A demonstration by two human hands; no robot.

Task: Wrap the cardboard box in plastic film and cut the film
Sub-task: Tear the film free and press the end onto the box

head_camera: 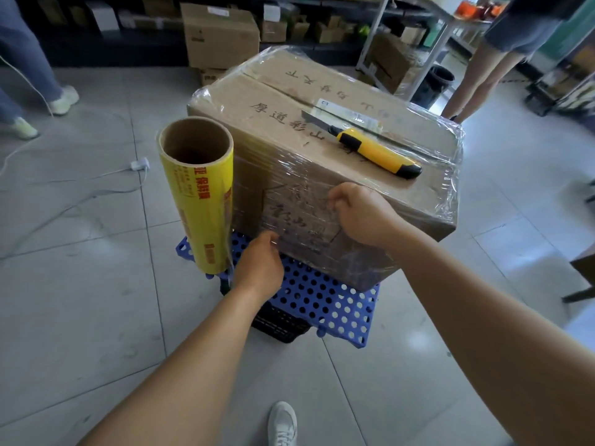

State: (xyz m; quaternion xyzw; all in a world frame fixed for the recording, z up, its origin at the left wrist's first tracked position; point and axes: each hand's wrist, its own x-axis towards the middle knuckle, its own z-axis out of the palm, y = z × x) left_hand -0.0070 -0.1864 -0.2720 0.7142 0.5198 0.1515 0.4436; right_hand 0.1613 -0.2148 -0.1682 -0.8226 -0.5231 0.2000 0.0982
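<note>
Cardboard box (289,130) film-wrapped, handwritten Chinese characters on top, sits on blue perforated panel (322,300) over grey tiled floor (80,300); shelves of cartons behind box. Film roll (198,201), yellow label with red characters, stands tilted at box's near-left corner, open core up. Yellow utility knife (376,152) on box top, blade pointing away. Left hand (257,265) and right hand (363,214) both pinch film on box's near face.

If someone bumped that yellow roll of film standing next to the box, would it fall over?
Probably: the film roll stands tall, narrow and tilted at the blue pallet's edge. Its hollow core suggests lightness, and being round it would likely roll.
</note>
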